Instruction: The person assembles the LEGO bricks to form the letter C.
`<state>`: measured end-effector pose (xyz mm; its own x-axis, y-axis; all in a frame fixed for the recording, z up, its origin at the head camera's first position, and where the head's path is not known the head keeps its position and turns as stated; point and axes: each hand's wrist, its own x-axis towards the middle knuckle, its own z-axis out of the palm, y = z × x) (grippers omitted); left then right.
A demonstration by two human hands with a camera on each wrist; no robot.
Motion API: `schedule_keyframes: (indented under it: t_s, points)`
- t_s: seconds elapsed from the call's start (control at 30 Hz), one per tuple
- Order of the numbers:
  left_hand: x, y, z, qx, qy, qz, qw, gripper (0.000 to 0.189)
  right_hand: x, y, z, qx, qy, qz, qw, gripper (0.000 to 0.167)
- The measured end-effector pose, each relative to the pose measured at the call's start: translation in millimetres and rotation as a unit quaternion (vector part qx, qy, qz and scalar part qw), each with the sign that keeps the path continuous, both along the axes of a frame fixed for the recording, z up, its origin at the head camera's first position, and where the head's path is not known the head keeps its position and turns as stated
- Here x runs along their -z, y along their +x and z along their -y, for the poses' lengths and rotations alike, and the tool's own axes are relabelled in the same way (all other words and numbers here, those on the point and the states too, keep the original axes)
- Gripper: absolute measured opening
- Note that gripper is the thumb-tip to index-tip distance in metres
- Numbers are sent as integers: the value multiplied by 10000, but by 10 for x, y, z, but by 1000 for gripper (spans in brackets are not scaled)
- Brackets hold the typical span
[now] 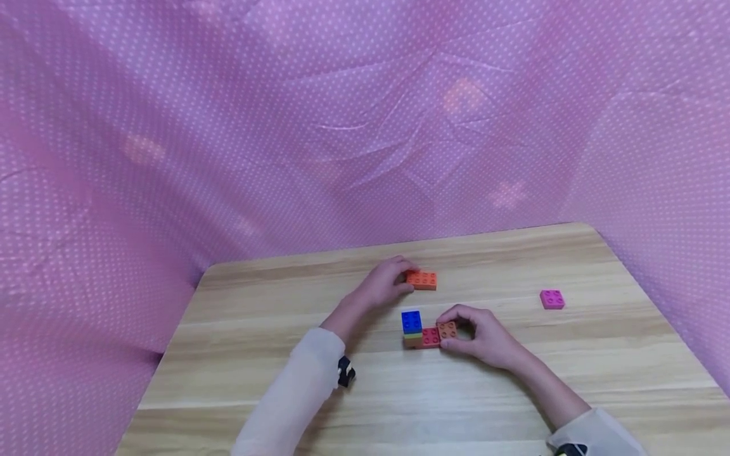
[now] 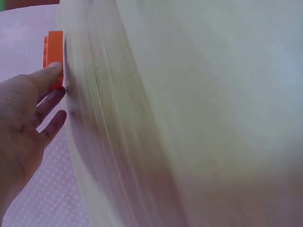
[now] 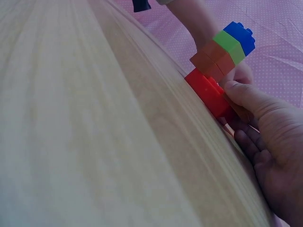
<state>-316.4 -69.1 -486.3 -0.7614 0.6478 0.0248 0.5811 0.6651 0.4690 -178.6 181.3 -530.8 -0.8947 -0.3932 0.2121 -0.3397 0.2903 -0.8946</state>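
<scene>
My left hand (image 1: 386,283) pinches the left end of an orange brick (image 1: 423,280) near the table's far side; in the left wrist view the thumb lies along its side. My right hand (image 1: 485,335) holds a small brown brick (image 1: 447,330) between thumb and fingers, right at the end of a red brick (image 1: 430,337). In the right wrist view my thumb hides much of that brown brick. From the red brick's other end rises a stack: brown pieces (image 3: 213,59), a green brick (image 3: 229,46) and a blue brick (image 3: 240,38) on top.
A pink brick (image 1: 552,299) lies alone to the right on the wooden table (image 1: 239,361). Pink dotted cloth (image 1: 365,126) hangs around the table's back and sides. Black straps (image 1: 345,372) show at both sleeves.
</scene>
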Motion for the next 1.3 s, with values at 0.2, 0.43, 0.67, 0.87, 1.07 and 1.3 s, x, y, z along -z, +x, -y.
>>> schedule_keyframes:
  t_s: [0.2, 0.43, 0.67, 0.87, 1.07, 1.3]
  points:
    - [-177, 237, 235, -304, 881, 394, 9949, 46, -10, 3, -15, 26, 109, -2, 9999, 39]
    - [-422, 545, 444, -533, 1921, 181, 9798, 41, -2, 3, -27, 37, 177, 4, 9998, 41]
    - [-576, 1016, 492, -508, 2496, 16, 9670, 38, 3, -5, -9, -33, 141, 35, 9999, 41]
    - [-554, 1249, 389, -151, 2682, 202, 9630, 40, -20, 7, -19, 7, 152, 60, 9999, 39]
    - [-442, 1313, 306, -130, 2723, 263, 9618, 40, 15, 23, -14, 32, 162, 70, 9998, 37]
    - [-363, 1330, 259, -288, 2758, 231, 9605, 41, 34, 12, -28, 8, 156, -24, 9999, 38]
